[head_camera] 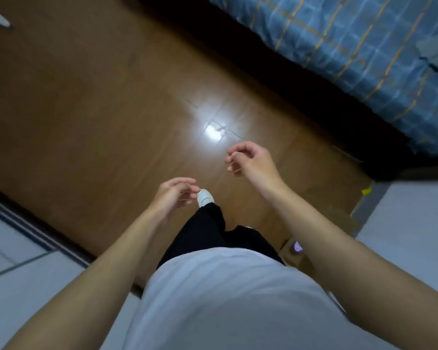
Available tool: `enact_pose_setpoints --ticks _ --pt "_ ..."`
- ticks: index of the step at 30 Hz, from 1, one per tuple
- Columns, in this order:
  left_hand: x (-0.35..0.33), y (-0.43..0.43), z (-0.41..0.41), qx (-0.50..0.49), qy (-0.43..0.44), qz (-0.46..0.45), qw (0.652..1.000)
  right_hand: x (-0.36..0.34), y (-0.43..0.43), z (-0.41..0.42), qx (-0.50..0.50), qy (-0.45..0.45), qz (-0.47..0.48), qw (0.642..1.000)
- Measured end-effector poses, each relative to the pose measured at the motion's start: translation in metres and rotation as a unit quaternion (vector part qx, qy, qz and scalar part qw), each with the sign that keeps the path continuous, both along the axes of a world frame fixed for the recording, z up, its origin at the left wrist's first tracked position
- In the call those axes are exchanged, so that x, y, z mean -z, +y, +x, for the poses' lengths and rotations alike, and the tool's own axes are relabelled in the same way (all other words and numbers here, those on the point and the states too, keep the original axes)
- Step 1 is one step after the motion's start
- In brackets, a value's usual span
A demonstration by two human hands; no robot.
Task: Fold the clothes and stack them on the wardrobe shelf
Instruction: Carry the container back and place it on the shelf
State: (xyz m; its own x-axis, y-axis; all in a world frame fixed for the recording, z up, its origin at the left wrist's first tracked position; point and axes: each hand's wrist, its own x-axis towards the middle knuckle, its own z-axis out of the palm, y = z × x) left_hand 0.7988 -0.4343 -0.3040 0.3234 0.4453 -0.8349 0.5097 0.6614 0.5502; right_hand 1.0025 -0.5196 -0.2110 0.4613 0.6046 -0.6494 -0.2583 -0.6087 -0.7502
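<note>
View straight down at a glossy brown wood floor (91, 117) w/ a bright lamp glare mid-frame. Bed w/ blue plaid cover (359, 51) along the upper right; pale tiled floor (415, 218) at the lower corners. Left hand (173, 195) and right hand (250, 157) hang loosely curled, holding nothing, above a white shoe (204, 197). No loose clothes or wardrobe in view.

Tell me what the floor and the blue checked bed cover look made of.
Floor: looks like glossy wood or wood-look laminate; brown plank seams and a sharp lamp glare show. Bed cover: seemingly woven cloth, matte, blue check with yellow lines, faintly creased. Both hands, left and right, hold nothing.
</note>
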Motion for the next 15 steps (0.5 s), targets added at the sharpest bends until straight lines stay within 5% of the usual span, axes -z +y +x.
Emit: enact_pose_setpoints --ticks 8,15 --pt "-0.024 0.097 -0.070 -0.179 0.008 0.040 0.983 0.016 0.105 -0.023 -0.160 -0.037 -0.081 0.983" --pt "-0.056 0.194 -0.086 -0.342 -0.055 0.103 0.932 0.072 0.164 0.004 -0.254 -0.073 -0.204 0.942"
